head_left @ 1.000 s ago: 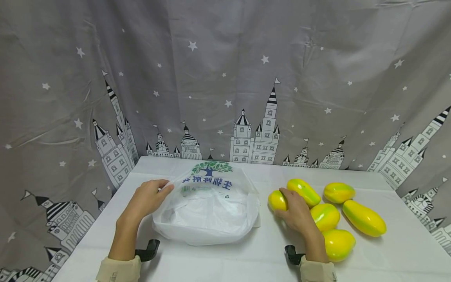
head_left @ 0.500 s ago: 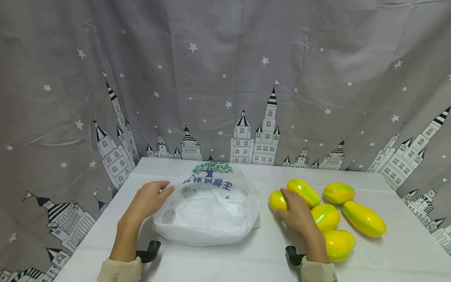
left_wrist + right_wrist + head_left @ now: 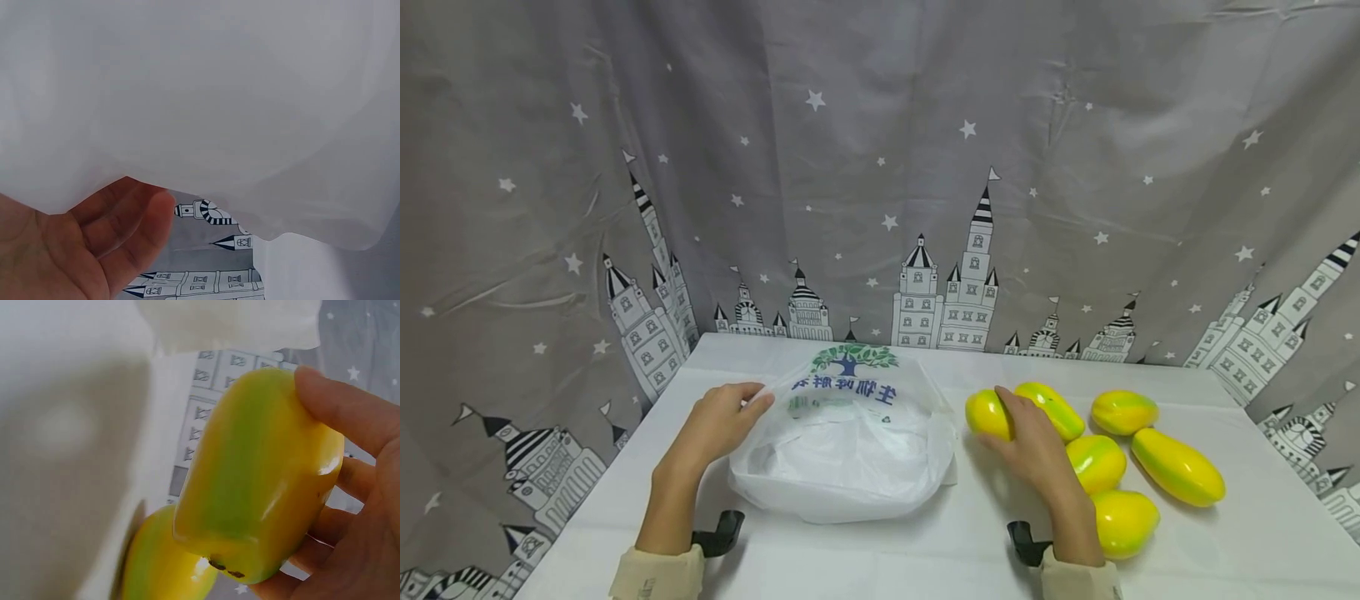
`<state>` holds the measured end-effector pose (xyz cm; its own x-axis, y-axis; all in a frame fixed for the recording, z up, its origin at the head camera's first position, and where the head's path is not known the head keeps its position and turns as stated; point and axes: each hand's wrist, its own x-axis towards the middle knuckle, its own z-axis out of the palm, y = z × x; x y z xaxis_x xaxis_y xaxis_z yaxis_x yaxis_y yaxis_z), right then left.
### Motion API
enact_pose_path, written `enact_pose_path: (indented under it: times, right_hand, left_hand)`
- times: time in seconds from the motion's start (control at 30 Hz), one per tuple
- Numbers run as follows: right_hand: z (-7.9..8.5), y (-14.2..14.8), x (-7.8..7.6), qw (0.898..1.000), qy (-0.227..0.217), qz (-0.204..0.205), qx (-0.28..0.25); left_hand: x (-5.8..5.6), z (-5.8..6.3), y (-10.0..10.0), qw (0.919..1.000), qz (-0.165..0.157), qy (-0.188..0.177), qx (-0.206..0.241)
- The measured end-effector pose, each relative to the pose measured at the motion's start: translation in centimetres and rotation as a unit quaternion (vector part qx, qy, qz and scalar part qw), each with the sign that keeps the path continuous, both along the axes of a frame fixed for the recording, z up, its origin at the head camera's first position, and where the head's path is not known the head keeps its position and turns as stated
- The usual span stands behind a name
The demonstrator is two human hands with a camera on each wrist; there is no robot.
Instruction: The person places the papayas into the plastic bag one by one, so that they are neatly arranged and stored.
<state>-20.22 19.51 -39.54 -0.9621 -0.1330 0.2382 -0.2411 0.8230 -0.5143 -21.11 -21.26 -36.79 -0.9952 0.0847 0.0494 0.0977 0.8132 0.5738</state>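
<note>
A white plastic bag point(image 3: 850, 450) with a green tree print sits in the middle of the table, its mouth spread toward me. My left hand point(image 3: 724, 423) holds the bag's left edge between thumb and fingers; the film hides part of the fingertips in the left wrist view. To the bag's right, my right hand point(image 3: 1033, 437) grips a yellow-green papaya point(image 3: 250, 481), thumb on one side and fingers round the other. In the right wrist view it appears raised from the table. Another papaya point(image 3: 1051, 410) lies just behind that hand.
More papayas lie on the right of the table: an oval one point(image 3: 1097, 463), a front one point(image 3: 1126, 523), a back one point(image 3: 1124, 412) and a long one point(image 3: 1178, 467). A white cloth point(image 3: 925, 558) covers the table. A grey castle-print curtain point(image 3: 850, 167) hangs behind.
My right hand has raised its papaya slightly, away from me and a little to the left. The left hand and the bag look almost unmoved.
</note>
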Motion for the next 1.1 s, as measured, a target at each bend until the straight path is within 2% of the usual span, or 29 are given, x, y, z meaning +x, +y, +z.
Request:
enact_pose_path:
  times: [0.2, 0.43, 0.67, 0.9, 1.1]
  right_hand:
    - [1.2, -1.2, 0.7, 1.0, 0.011, 0.011, -0.014]
    - [2.0, -2.6, 1.3, 0.999, 0.035, 0.016, 0.003]
    - [3.0, -3.7, 2.0, 0.998, 0.057, 0.015, -0.002]
    - [4.0, -5.5, 3.2, 0.993, 0.093, 0.06, -0.03]
    - [4.1, -7.7, 3.4, 0.989, 0.093, 0.103, -0.047]
  left_hand:
    - [0.0, 0.0, 0.0, 1.0, -0.002, 0.001, -0.004]
    - [-0.2, 0.1, 0.1, 1.0, 0.0, -0.008, -0.004]
    - [-0.5, 0.2, 0.1, 0.9999, -0.007, -0.01, -0.009]
    - [-0.4, 0.1, 0.1, 0.9998, -0.009, -0.014, -0.008]
    - [-0.3, 0.1, 0.1, 0.9998, -0.005, -0.017, -0.006]
